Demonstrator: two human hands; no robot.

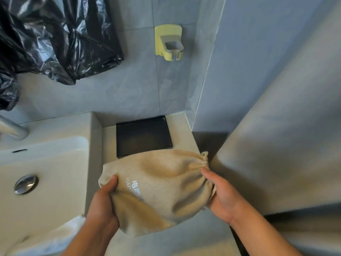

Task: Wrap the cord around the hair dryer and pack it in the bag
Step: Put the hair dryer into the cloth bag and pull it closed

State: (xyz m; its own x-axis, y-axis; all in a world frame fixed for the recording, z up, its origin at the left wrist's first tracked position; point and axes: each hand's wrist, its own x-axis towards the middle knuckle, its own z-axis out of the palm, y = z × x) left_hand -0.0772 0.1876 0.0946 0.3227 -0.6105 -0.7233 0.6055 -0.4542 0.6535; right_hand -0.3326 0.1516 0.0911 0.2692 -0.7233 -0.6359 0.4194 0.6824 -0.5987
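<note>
head view: bag [162, 183] bulging, cinched, over the counter's [108, 143] front edge
handling: soft cloth; support underneath
fingers: left hand [103, 204] holds base, right hand [219, 191] holds neck

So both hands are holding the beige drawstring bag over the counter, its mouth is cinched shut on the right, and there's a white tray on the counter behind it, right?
Almost. The tray behind the beige drawstring bag is black, not white, as the head view shows. The rest holds: the left hand grips the bag's closed end, the right hand holds the cinched mouth on the right, and the bag is over the counter.
</note>
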